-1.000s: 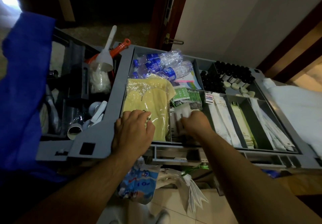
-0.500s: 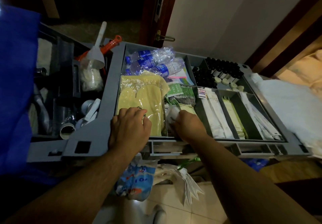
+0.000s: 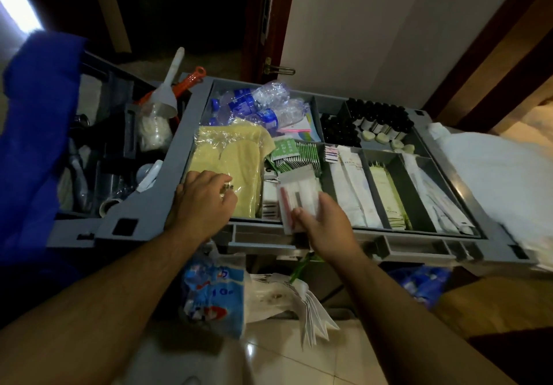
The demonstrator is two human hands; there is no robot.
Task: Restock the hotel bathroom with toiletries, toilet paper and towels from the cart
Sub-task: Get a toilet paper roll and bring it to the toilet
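The grey cart tray (image 3: 329, 230) is split into compartments of toiletries. My right hand (image 3: 323, 226) grips a small stack of white packets (image 3: 296, 196), one with a red stripe, lifted just above the tray's front compartment. My left hand (image 3: 203, 202) lies with curled fingers on a plastic-wrapped yellow bundle (image 3: 230, 160) in the left compartment. Long white sachets (image 3: 353, 187), pale green sachets (image 3: 386, 196) and small dark bottles (image 3: 377, 115) fill the compartments to the right. Green packets (image 3: 296, 154) sit behind the lifted stack.
Water bottles (image 3: 254, 106) lie at the tray's back. A white funnel (image 3: 167, 94) and a blue cloth (image 3: 36, 145) are at the left. White linen (image 3: 502, 175) lies at the right. Plastic bags (image 3: 215, 289) hang below the tray. A wooden door (image 3: 269, 25) stands behind.
My right hand has pulled a stack of white packets up out of the front compartment toward me. The left hand has stayed on the yellow bundle.
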